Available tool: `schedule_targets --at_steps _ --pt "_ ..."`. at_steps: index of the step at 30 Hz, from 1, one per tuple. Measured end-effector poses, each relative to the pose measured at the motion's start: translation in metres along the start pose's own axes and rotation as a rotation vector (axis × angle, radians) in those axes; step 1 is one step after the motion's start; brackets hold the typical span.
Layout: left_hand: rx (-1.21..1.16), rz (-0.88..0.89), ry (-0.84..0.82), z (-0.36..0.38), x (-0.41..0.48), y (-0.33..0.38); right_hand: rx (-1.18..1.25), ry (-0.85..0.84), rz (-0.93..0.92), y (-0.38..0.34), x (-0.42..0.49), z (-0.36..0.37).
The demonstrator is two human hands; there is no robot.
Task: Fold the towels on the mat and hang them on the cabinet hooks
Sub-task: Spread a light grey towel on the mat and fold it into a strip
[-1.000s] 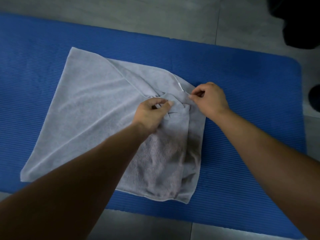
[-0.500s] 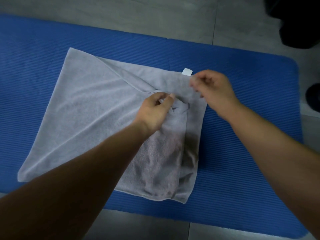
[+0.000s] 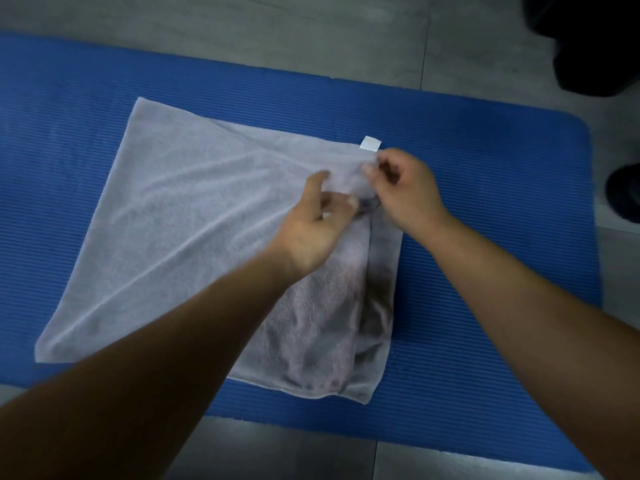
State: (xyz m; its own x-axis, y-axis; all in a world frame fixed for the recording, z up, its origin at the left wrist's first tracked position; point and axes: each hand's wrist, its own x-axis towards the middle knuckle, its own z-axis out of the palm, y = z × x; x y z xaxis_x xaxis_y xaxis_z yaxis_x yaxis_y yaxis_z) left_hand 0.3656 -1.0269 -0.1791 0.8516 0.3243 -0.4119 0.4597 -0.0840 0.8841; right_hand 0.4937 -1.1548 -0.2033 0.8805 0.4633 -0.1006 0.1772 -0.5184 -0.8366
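A light grey towel point(image 3: 180, 216) lies spread on the blue ribbed mat point(image 3: 485, 209), with a white label point(image 3: 370, 143) sticking out of its far edge. Its right part is bunched in darker folds down to the near corner. My left hand point(image 3: 313, 223) hovers over the towel's right part, fingers half curled and blurred, pinching a bit of cloth near the crumpled spot. My right hand point(image 3: 403, 188) is just beside it, below the label, thumb and fingers pinched on the towel's upper right edge. No cabinet or hooks are in view.
Grey floor tiles surround the mat point(image 3: 311, 36). A black bulky object point(image 3: 595, 43) stands at the top right corner, and a dark round thing point(image 3: 623, 195) sits at the right edge beyond the mat.
The folded-over far right corner has been pulled out flat, so the white label now shows at the far edge. Both hands have shifted up and closer together.
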Motion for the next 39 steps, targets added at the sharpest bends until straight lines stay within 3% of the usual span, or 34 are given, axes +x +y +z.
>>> schedule_targets --at_steps 3,6,9,14,19,23,27,29,31,33,35,39 --pt "0.578 0.137 -0.049 0.000 -0.039 -0.012 0.158 0.179 0.214 0.005 0.018 -0.012" --pt "0.756 -0.003 -0.304 0.019 -0.094 -0.030 0.046 0.204 0.328 0.020 0.033 -0.017" --pt "0.864 0.010 -0.284 0.038 -0.124 -0.053 -0.104 0.199 0.357 0.029 0.035 -0.014" --pt "0.762 -0.018 -0.161 0.041 -0.154 -0.072 -0.148 0.180 0.316 0.029 0.035 -0.016" --pt "0.372 0.044 -0.099 0.047 -0.167 -0.066 -0.044 0.285 0.342 0.023 0.038 -0.020" --pt "0.496 0.010 -0.212 0.062 -0.167 -0.078 -0.217 0.289 0.351 0.025 0.035 -0.019" --pt "0.502 -0.038 -0.201 0.059 -0.161 -0.070 -0.403 0.202 0.385 0.018 0.033 -0.012" --pt "0.497 -0.086 -0.110 0.033 -0.152 -0.062 -0.588 0.197 0.260 0.002 0.029 -0.005" --pt "0.521 -0.136 0.126 -0.017 -0.139 -0.066 -0.699 0.110 0.004 -0.020 0.027 0.012" --pt "0.525 -0.219 0.411 -0.081 -0.129 -0.081 -0.590 -0.103 -0.174 -0.047 0.028 0.042" --pt "0.565 -0.362 0.595 -0.147 -0.126 -0.100 -0.488 -0.277 -0.249 -0.077 0.035 0.084" --pt "0.659 -0.755 0.515 -0.245 -0.141 -0.130 -0.469 -0.374 -0.295 -0.133 0.067 0.185"
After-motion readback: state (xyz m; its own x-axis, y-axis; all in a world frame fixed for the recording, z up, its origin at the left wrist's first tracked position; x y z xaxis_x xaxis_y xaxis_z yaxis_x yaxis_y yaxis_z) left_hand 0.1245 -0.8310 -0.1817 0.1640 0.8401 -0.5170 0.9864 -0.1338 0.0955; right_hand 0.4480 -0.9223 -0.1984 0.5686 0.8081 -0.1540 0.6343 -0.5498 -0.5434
